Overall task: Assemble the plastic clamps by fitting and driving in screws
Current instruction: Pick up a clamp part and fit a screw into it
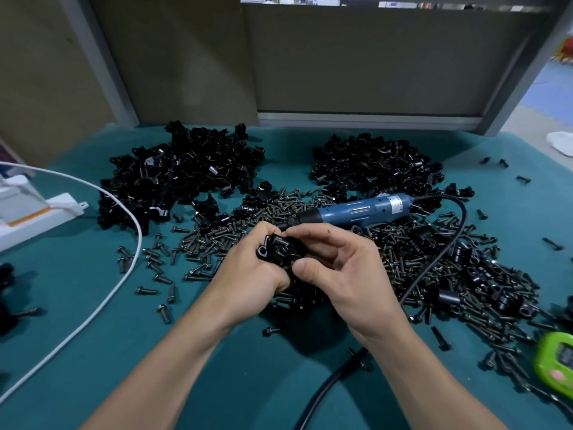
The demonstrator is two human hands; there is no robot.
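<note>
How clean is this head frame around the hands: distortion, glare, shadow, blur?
Head view: wide-angle bending bows the grey post; lighting is even, with a soft shadow on the mat beneath the wrists; small glints on the clamp piles; the clamp held by the left hand and right hand is sharp, though black-on-black hides detail.

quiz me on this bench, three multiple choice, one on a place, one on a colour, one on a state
1. Where does the blue electric screwdriver lie?
A. on the heap of dark metal screws mid-table
B. inside a drawer
C. on the floor

2. What colour is the table cover?
A. red
B. teal
C. white

3. How is the black plastic clamp near the middle held?
A. lying loose on the table
B. hanging from a hook
C. gripped by the left hand and the right hand together

Answers:
1 A, it rests on the screws with no hand on it.
2 B, the cover is teal wherever it shows.
3 C, both hands curl round it.
</note>
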